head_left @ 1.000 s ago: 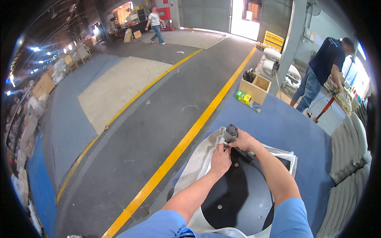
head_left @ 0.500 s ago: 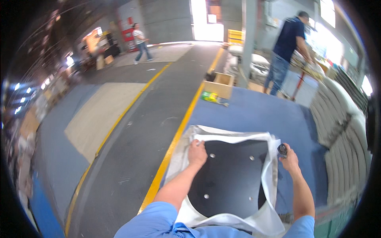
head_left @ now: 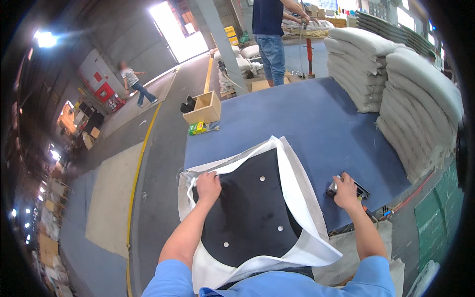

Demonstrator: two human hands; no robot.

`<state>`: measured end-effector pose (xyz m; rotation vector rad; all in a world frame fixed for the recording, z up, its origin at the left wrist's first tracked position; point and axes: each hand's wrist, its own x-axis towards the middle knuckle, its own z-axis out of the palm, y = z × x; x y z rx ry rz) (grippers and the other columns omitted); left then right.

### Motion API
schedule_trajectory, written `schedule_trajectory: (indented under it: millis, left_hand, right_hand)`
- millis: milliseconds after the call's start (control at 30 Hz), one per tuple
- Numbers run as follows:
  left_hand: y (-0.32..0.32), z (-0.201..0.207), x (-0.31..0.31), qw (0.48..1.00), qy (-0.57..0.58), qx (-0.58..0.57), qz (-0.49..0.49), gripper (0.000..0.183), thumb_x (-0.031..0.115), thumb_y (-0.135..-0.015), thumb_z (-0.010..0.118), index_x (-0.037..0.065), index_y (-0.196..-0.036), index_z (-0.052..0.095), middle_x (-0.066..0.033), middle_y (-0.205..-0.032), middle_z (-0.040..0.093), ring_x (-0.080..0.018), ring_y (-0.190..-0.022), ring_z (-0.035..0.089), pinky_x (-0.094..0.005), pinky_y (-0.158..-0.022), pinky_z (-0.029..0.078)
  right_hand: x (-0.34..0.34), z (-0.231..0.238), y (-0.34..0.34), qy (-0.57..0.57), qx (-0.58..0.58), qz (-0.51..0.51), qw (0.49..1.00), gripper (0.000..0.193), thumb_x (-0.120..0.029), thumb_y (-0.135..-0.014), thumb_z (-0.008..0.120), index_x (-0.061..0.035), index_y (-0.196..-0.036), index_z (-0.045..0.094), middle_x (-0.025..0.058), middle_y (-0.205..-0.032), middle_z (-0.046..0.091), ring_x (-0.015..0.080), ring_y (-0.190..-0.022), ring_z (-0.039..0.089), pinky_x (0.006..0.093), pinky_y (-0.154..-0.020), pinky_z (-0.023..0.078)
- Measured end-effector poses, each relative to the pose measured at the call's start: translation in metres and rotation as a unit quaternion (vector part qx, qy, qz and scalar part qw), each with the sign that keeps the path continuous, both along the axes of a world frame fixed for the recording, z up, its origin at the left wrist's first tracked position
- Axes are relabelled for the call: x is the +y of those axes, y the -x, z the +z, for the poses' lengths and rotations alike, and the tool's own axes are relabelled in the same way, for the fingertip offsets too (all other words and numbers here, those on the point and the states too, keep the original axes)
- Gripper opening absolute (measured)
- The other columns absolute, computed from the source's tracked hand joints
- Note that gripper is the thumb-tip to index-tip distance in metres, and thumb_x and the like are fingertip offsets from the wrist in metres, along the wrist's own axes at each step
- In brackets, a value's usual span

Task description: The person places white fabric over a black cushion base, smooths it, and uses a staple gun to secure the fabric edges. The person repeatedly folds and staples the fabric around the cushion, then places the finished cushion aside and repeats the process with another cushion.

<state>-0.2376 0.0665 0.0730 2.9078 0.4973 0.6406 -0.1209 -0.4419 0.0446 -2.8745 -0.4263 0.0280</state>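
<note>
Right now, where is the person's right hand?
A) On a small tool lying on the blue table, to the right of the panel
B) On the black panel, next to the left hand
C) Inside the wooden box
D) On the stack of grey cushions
A: the right hand rests on a small tool on the blue table, apart from the black panel, where the left hand presses.

Factory floor, upholstery shop by the looks. Big blue-covered bench, padded cushions stacked high on its right side. Concrete floor with a yellow lane line, large roller door open at the far end, red cabinet far left, wooden crate on the bench's far corner.
</note>
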Motion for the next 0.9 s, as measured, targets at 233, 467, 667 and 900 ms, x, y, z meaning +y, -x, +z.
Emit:
schedule_trajectory:
  millis: [233, 467, 667, 900]
  left_hand:
    - [-0.124, -0.002, -0.076, 0.991, 0.091, 0.042, -0.086, 0.041, 0.025, -0.093, 0.073, 0.005, -0.129, 0.07, -0.0194, -0.116, 0.072, -0.0415, -0.113, 0.065, -0.0508, -0.1, 0.051]
    - [-0.204, 0.002, -0.1, 0.958, 0.159, 0.216, -0.103, 0.033, 0.029, -0.092, 0.074, 0.008, -0.116, 0.078, -0.0195, -0.114, 0.074, -0.0383, -0.11, 0.07, -0.0483, -0.097, 0.054]
    - [-0.236, -0.016, -0.099, 0.94, 0.184, 0.236, -0.164, 0.033, 0.03, -0.092, 0.073, 0.007, -0.115, 0.079, -0.0207, -0.109, 0.076, -0.0397, -0.105, 0.071, -0.0477, -0.093, 0.055]
    - [-0.237, -0.061, -0.09, 0.9, 0.421, 0.031, -0.112, 0.031, 0.025, -0.098, 0.069, 0.002, -0.117, 0.078, -0.0203, -0.11, 0.077, -0.0327, -0.105, 0.073, -0.0408, -0.094, 0.053]
  right_hand:
    - [0.149, 0.025, -0.06, -0.394, 0.202, 0.004, 0.897, 0.072, -0.041, -0.09, 0.079, -0.0043, -0.148, 0.055, 0.0236, -0.142, 0.062, 0.0386, -0.134, 0.059, 0.0469, -0.11, 0.048]
    - [0.259, -0.003, -0.098, -0.315, 0.09, -0.126, 0.936, 0.056, -0.026, -0.095, 0.07, -0.0019, -0.143, 0.055, 0.0199, -0.138, 0.061, 0.0401, -0.133, 0.057, 0.0502, -0.109, 0.048]
    - [0.264, -0.039, -0.113, -0.465, 0.025, -0.229, 0.855, 0.027, -0.017, -0.099, 0.063, 0.0014, -0.117, 0.071, 0.0249, -0.108, 0.075, 0.0445, -0.106, 0.071, 0.0514, -0.093, 0.053]
    - [0.261, -0.041, -0.114, -0.537, 0.017, -0.222, 0.814, 0.024, -0.016, -0.1, 0.064, 0.0022, -0.115, 0.071, 0.0225, -0.105, 0.076, 0.0415, -0.102, 0.073, 0.0474, -0.09, 0.053]
